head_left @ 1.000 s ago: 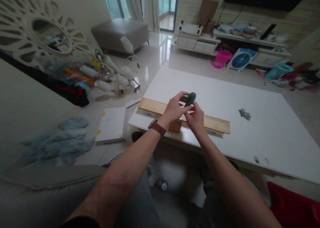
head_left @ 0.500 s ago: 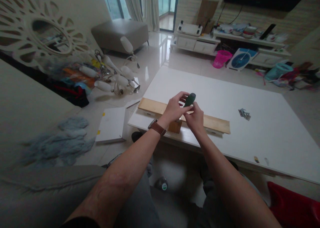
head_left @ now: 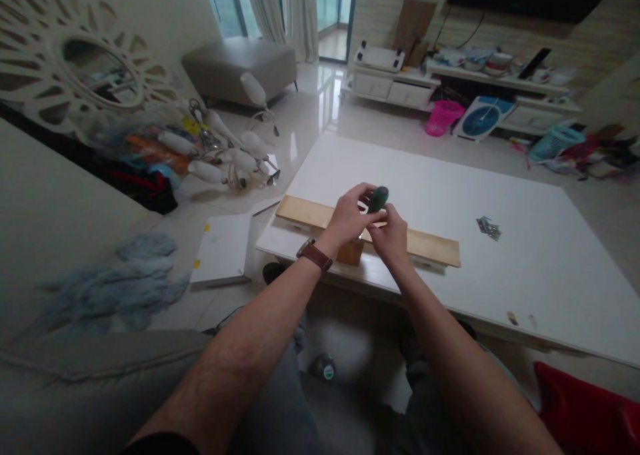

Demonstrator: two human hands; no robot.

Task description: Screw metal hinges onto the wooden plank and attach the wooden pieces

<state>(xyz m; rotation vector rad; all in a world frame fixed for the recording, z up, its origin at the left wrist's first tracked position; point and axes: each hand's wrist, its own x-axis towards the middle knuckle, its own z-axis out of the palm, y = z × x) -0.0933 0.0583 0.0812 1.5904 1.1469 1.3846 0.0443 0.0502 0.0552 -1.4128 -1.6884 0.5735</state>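
Observation:
A green-handled screwdriver [head_left: 379, 200] points handle-up over a long wooden board [head_left: 434, 247]; its tip is hidden by my fingers. My left hand [head_left: 349, 216], with a brown-strapped watch at the wrist, curls its fingers and thumb around the handle. Closed just below and right of it, my right hand [head_left: 390, 234] presses its fingers against the screwdriver's lower part. Under my hands a small brown wooden block [head_left: 350, 253] sticks out from the board toward me. A bit of shiny metal [head_left: 359, 237] shows between block and hands.
The board lies across a white table [head_left: 500, 188]. Small metal hardware [head_left: 489, 228] lies to the right, with a small yellow-and-black item [head_left: 513, 318] near the front edge. A white panel [head_left: 223, 248] and a lamp fixture [head_left: 235, 158] are on the floor at left. A red seat [head_left: 580, 402] stands at lower right.
The screwdriver's handle has turned and shifted slightly left within my fingers. Both hands stay in nearly the same place, and the board has not moved.

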